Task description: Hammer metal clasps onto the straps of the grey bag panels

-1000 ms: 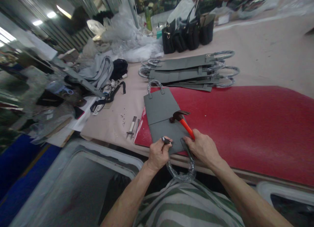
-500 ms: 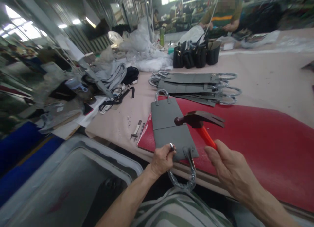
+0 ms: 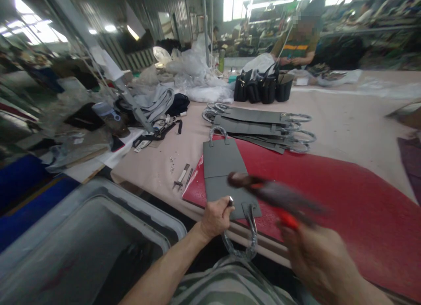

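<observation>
**Handwork in a crowded workshop**

A person's left hand (image 3: 215, 217) closes around a small metal stud (image 3: 230, 201), pinching it at the lower part of a flat grey bag panel (image 3: 223, 175) near the bottom centre of the frame. The right hand (image 3: 317, 263), blurred at lower right, is closed around the orange grip of a claw hammer (image 3: 276, 202), whose dark head hangs over the panel's right edge without touching it. The panel lies on a red mat (image 3: 348, 204), its upper end near the mat's far edge. A plastic-wrapped metal handle (image 3: 217, 132) stands off its top, and a second one (image 3: 243, 245) hangs over the near edge of the tabletop (image 3: 342, 107) below the person's hands.

Just beyond the mat, more grey panels (image 3: 253, 123) with wrapped handles lie overlapping on the pale tabletop. Left of the mat sit a small blade tool (image 3: 180, 175) and a scatter of tiny metal studs (image 3: 171, 164). Black handbags (image 3: 259, 89) stand in a row at upper centre, beside heaped clear plastic sheeting (image 3: 200, 72). A grey tub (image 3: 88, 239) fills the lower left of the frame. At upper right, a co-worker (image 3: 297, 48) sits across the tabletop, hands held low at the chest. The person's striped shirt (image 3: 230, 283) shows at the bottom edge.
</observation>
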Tool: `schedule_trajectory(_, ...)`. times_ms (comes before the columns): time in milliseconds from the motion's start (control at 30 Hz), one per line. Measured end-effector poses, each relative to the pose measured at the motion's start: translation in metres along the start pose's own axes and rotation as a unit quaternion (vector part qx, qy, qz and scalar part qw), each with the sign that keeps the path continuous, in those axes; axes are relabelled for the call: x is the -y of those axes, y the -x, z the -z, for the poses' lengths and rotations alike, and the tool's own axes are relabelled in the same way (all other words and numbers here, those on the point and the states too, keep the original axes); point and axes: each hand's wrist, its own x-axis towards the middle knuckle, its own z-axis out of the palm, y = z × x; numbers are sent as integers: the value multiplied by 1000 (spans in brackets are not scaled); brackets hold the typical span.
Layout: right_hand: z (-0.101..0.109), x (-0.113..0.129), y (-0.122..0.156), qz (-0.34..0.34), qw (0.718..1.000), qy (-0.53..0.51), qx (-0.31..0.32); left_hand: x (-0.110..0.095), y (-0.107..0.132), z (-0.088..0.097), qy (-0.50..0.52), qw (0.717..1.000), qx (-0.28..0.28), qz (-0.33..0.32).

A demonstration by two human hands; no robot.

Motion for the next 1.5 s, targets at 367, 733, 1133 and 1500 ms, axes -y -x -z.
schedule_trajectory(367,-16,9,3,-14,998,10,56,3,1,1,-8,1000,0,2)
schedule_trajectory(733,-89,-22,-38,-285,933,-68,208,-2,-4,12,82,994,43,61)
schedule_trajectory(1133,-128,-53,-35,-395,860,-257,195,-4,-5,20,215,943,-31,252)
schedule_trajectory(1500,-122,-50,-35,-442,806,-353,172,-14,-15,14,173,965,8,198)
